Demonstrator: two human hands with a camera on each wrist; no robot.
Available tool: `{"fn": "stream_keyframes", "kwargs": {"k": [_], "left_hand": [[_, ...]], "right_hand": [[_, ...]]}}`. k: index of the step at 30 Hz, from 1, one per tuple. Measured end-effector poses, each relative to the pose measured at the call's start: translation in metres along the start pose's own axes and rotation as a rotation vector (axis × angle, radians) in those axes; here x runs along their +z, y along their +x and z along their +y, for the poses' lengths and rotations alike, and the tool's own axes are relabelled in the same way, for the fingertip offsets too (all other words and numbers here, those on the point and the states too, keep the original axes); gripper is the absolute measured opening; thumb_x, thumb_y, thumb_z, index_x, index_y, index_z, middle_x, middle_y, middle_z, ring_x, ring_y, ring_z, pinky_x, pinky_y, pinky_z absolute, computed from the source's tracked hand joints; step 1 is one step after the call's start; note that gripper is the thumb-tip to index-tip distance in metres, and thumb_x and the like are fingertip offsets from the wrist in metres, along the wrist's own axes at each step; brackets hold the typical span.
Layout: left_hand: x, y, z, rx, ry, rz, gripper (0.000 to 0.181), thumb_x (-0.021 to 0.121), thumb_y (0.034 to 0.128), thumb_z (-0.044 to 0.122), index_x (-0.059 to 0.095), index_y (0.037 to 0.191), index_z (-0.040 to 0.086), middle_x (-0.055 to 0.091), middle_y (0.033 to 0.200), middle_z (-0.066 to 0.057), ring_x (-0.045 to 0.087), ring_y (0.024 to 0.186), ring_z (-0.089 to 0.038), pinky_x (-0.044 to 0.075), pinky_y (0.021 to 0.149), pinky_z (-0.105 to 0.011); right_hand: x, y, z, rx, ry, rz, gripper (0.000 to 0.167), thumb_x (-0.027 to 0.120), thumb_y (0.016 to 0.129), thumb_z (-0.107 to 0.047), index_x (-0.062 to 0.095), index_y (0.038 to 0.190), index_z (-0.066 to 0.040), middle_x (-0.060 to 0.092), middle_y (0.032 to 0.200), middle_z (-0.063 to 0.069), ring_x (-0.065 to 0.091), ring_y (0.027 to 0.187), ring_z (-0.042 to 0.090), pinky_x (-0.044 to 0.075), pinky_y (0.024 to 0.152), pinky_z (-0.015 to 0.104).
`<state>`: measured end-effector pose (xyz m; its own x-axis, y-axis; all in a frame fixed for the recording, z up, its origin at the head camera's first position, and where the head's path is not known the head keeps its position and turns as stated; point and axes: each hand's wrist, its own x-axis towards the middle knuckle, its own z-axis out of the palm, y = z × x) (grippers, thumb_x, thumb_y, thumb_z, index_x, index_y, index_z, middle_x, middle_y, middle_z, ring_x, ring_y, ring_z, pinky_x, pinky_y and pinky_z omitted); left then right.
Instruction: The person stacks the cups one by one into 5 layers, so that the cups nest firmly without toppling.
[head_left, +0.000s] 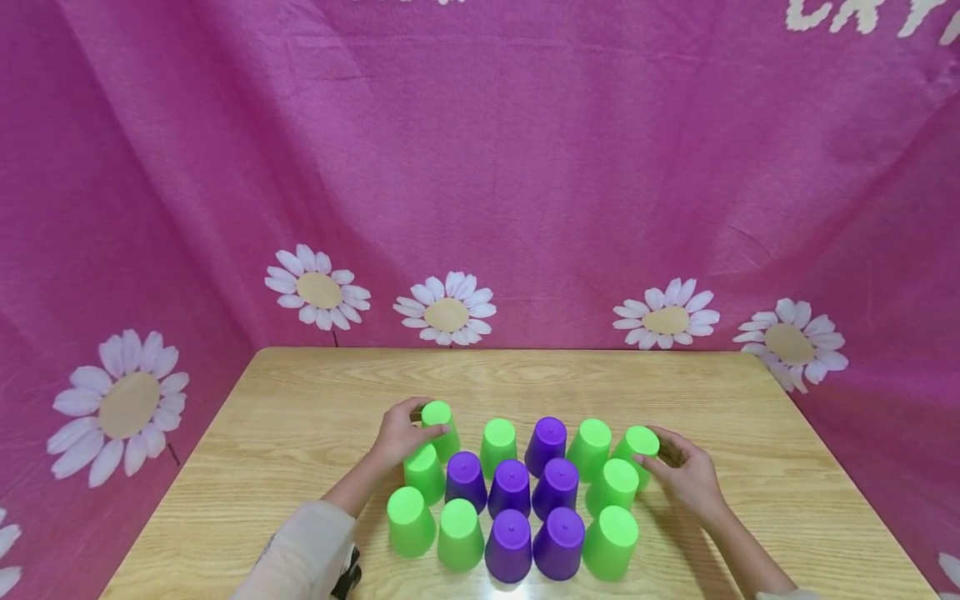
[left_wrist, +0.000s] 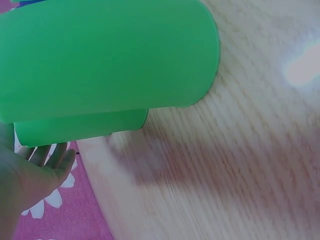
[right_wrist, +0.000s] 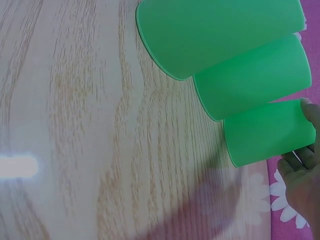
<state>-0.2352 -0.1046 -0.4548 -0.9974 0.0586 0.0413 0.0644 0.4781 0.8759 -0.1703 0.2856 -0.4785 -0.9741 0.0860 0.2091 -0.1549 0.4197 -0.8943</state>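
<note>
Upside-down green and purple cups stand in three rows on the wooden table. At the back left, my left hand point(head_left: 400, 435) curls its thumb and fingers round a green cup point(head_left: 440, 432); the left wrist view shows that hand point(left_wrist: 35, 175) beside a green cup point(left_wrist: 80, 129), behind a nearer one point(left_wrist: 110, 55). My right hand point(head_left: 692, 477) grips the back-right green cup point(head_left: 637, 454) near its top, thumb on the near side. In the right wrist view the hand point(right_wrist: 302, 180) holds the last of three green cups point(right_wrist: 267, 132). Purple cups point(head_left: 510, 546) stand mid-group.
The light wooden table point(head_left: 300, 392) meets a pink cloth point(head_left: 525, 208) with white daisies at its back and sides. A small black object point(head_left: 347, 575) shows by the left sleeve at the bottom.
</note>
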Motion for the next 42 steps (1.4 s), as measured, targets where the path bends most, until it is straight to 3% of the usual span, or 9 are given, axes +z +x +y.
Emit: {"fn": "stream_keyframes", "kwargs": {"k": [5,11,18,26,31,34,38,42], "left_hand": [[0.0,0.007,0.0,0.028,0.008,0.006,0.047,0.075,0.0753,0.009,0.058,0.117,-0.005,0.064,0.109,-0.021,0.06,0.102,-0.036,0.054,0.083,-0.038],[-0.003,0.016,0.002,0.033,0.005,0.027,0.045,0.074,0.076,0.009,0.058,0.116,-0.004,0.064,0.11,-0.021,0.059,0.103,-0.036,0.053,0.085,-0.039],[-0.005,0.023,0.005,0.03,-0.004,0.033,0.046,0.074,0.076,0.008,0.058,0.117,-0.005,0.063,0.111,-0.021,0.058,0.106,-0.036,0.051,0.088,-0.041],[-0.004,0.031,0.012,0.024,0.012,0.024,0.045,0.073,0.0772,0.007,0.057,0.117,-0.006,0.062,0.113,-0.022,0.056,0.108,-0.037,0.049,0.092,-0.043],[0.0,0.034,0.017,0.017,0.049,0.007,0.044,0.072,0.0781,0.009,0.058,0.118,-0.004,0.062,0.115,-0.02,0.055,0.109,-0.036,0.049,0.092,-0.043],[0.001,0.037,0.016,0.026,0.059,0.005,0.043,0.073,0.078,0.008,0.058,0.116,-0.004,0.062,0.114,-0.02,0.056,0.108,-0.036,0.049,0.091,-0.043],[0.004,0.04,0.014,0.031,0.075,0.005,0.043,0.073,0.078,0.009,0.058,0.117,-0.005,0.062,0.114,-0.021,0.057,0.105,-0.035,0.05,0.09,-0.042],[0.005,0.043,0.014,0.016,0.099,-0.005,0.046,0.072,0.0788,0.01,0.056,0.12,-0.006,0.061,0.116,-0.021,0.057,0.105,-0.035,0.05,0.089,-0.041]], "right_hand": [[0.0,-0.001,0.0,0.015,-0.003,0.002,0.049,0.071,0.079,-0.005,0.052,0.121,0.011,0.057,0.097,-0.029,0.053,0.089,-0.017,0.046,0.079,0.004],[0.0,0.0,-0.001,0.005,-0.001,0.001,0.049,0.071,0.079,-0.006,0.052,0.121,0.012,0.064,0.105,-0.011,0.053,0.09,-0.017,0.046,0.079,0.004],[0.003,-0.001,0.002,-0.003,0.024,-0.008,0.046,0.07,0.08,-0.005,0.052,0.12,0.011,0.056,0.098,-0.029,0.053,0.091,-0.016,0.046,0.079,0.004],[0.002,-0.001,0.001,-0.002,-0.007,-0.008,0.046,0.07,0.081,-0.007,0.053,0.12,0.009,0.058,0.101,-0.024,0.052,0.092,-0.017,0.045,0.08,0.004],[0.002,-0.001,0.0,0.016,-0.021,-0.01,0.046,0.07,0.081,-0.009,0.053,0.121,0.008,0.062,0.105,-0.015,0.051,0.092,-0.017,0.045,0.08,0.005],[0.001,-0.001,-0.001,0.021,-0.037,-0.015,0.046,0.069,0.082,-0.009,0.053,0.122,0.008,0.065,0.112,0.006,0.051,0.092,-0.018,0.045,0.08,0.005],[0.001,-0.001,-0.003,0.033,-0.047,-0.028,0.047,0.068,0.083,-0.009,0.051,0.123,0.008,0.057,0.12,0.029,0.05,0.092,-0.018,0.045,0.08,0.004],[0.0,-0.001,-0.004,0.043,-0.05,-0.029,0.047,0.068,0.083,-0.01,0.051,0.124,0.008,0.057,0.12,0.029,0.049,0.092,-0.019,0.045,0.08,0.004]]}}
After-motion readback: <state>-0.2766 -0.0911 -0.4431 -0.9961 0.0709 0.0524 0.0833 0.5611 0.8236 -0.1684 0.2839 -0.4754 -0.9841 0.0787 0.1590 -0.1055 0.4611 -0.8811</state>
